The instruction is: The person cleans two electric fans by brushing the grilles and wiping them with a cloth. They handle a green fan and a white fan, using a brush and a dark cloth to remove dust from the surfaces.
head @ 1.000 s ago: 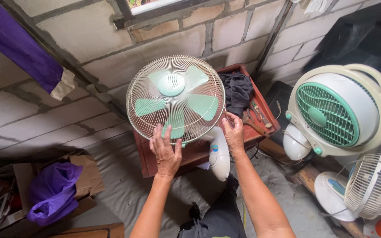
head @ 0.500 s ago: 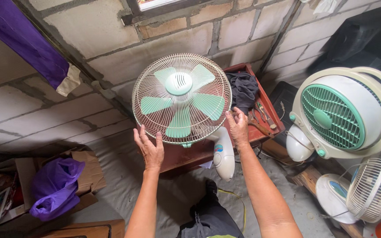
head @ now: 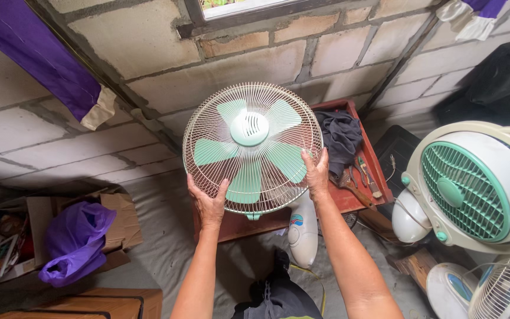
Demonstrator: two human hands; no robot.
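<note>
The fan guard (head: 252, 147) is now gripped at both rims: left hand (head: 206, 201) re-seated, right hand (head: 316, 172) unmoved, fingers curled on wire.

One head-worn camera is looking steeply down and forward over both outstretched forearms, sitting close above them. It is facing a block wall (head: 149, 71) just beyond the left hand (head: 208, 204) and right hand (head: 317, 174), with the floor falling away beneath the arms. No second view is sharing the scene.
</note>
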